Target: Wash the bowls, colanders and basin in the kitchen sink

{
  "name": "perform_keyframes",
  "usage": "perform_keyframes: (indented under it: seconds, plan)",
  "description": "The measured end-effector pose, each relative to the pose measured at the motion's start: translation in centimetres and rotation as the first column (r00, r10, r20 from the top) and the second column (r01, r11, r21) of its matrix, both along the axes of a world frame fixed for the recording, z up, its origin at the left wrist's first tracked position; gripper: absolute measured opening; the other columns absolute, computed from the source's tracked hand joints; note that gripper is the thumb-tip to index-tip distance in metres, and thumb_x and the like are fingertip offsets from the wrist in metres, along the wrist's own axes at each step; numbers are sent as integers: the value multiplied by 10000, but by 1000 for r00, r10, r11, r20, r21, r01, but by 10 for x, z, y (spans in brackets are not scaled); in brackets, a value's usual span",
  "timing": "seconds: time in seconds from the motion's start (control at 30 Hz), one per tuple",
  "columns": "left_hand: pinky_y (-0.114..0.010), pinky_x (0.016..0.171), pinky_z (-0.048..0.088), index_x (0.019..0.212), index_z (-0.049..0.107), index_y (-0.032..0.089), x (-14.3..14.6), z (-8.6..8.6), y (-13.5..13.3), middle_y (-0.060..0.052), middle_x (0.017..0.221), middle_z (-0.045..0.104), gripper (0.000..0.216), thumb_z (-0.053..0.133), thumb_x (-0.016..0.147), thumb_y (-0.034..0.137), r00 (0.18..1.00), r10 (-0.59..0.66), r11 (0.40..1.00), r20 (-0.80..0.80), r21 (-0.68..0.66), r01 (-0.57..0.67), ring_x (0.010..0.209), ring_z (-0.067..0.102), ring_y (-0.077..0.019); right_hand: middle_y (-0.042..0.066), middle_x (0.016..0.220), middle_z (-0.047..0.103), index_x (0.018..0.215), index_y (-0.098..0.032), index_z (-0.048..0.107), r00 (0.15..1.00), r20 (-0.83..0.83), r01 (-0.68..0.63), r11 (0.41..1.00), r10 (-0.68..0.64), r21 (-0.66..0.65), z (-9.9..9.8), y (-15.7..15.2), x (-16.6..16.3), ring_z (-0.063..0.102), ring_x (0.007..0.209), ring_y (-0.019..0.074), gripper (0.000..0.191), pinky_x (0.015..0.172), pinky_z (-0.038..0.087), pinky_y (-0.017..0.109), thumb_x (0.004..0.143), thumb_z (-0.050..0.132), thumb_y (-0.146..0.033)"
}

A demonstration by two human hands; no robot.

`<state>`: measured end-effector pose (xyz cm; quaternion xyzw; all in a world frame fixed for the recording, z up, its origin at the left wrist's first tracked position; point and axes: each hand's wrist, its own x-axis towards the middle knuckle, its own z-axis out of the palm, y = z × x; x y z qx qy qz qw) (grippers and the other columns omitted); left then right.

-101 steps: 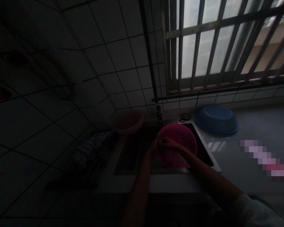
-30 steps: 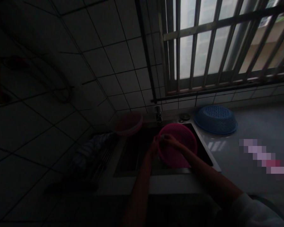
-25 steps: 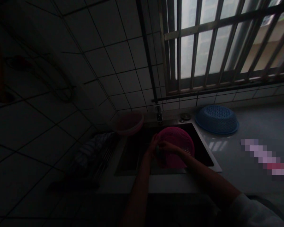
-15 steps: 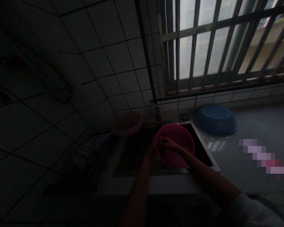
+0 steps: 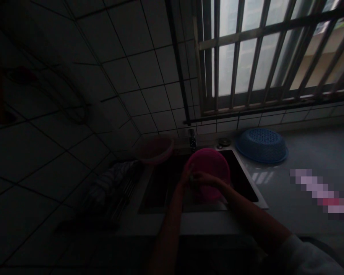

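Observation:
Over the dark sink (image 5: pixel 245 181), a bright pink plastic basket (image 5: pixel 210 162) is tilted on its side, its open mouth partly towards me. My left hand (image 5: pixel 185 177) is closed on the basket's left rim; shadow hides most of its fingers. Across the basket's mouth, my right hand (image 5: pixel 202 178) reaches to that same rim with bent fingers pressed together. A small pale patch shows at its fingertips, too dark to name. The faucet (image 5: pixel 192 139) stands just behind the basket.
An upturned blue basket (image 5: pixel 262 145) lies on the counter right of the sink. A pale pink basin (image 5: pixel 156 151) sits at the sink's back left. Further left are a striped cloth (image 5: pixel 111 179) and a dark rack (image 5: pixel 126 194). A barred window (image 5: pixel 246 65) is above.
The pink basket has tipped further and shifted slightly left, so its wall looks rounder and smoother. My right hand has slid a little lower along the left rim; my left hand still grips it.

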<state>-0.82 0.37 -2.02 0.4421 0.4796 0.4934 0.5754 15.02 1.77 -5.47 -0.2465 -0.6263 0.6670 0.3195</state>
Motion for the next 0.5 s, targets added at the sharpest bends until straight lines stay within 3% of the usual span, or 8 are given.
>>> perform_keyframes:
  seconds: [0.03,0.1,0.17,0.23,0.3,0.4,0.47,0.5]
  plan:
    - [-490,1128,483,1201,730,223,1,1,0,-129,1270,750,666,881,726,665,1000,4,1000,-17,17,-3,1268,656,-345,39,842,742,903,-178,733,999,3,32,999,-32,11,0,1,-3,632,695,181,384,661,535,301,669,856,-457]
    - [-506,1172,446,1160,744,216,4,0,-1,-143,1303,740,633,868,734,667,999,-49,997,-18,52,50,1342,610,-361,47,849,745,878,-191,722,957,-50,286,957,-284,45,2,9,0,635,730,194,337,695,547,316,712,807,-471]
    - [-503,1166,456,1215,725,231,9,-1,-5,-138,1339,721,662,859,744,677,991,-137,988,-3,67,137,1351,603,-348,57,848,739,877,-197,708,825,-110,561,826,-554,56,7,20,12,632,765,208,318,720,552,328,774,723,-498]
    - [-491,1109,502,1268,684,238,11,-3,-9,-137,1323,714,719,866,737,688,984,-176,983,-12,47,177,1278,644,-328,63,855,737,889,-196,701,729,-132,682,729,-672,58,11,26,24,630,780,213,329,721,551,327,801,670,-512]
    - [-479,1046,536,1266,652,218,10,-2,-10,-139,1244,721,760,862,727,710,992,-121,992,-41,21,122,1169,687,-310,57,842,732,889,-186,704,794,-112,605,794,-597,53,12,22,27,628,749,200,338,698,545,312,797,681,-511]
    - [-473,1030,539,1344,599,228,4,2,-7,-134,1233,722,826,886,714,677,997,-5,1000,-72,24,7,1115,708,-298,41,839,739,909,-172,727,982,-29,189,982,-188,21,4,6,10,633,697,180,360,666,542,298,718,803,-468]
    - [-482,1077,513,1389,593,252,1,4,-3,-135,1306,712,838,912,708,622,997,3,999,-79,48,1,1180,694,-314,45,882,755,922,-177,737,999,-13,29,999,-29,18,-2,0,-3,645,718,186,387,681,552,308,660,867,-432]
    - [-487,1111,492,1364,621,252,0,5,-1,-135,1332,707,800,913,710,608,996,-11,998,-83,65,16,1226,675,-325,50,897,758,916,-182,737,998,-25,59,998,-58,30,-3,0,-6,647,737,192,386,694,556,314,652,876,-426]
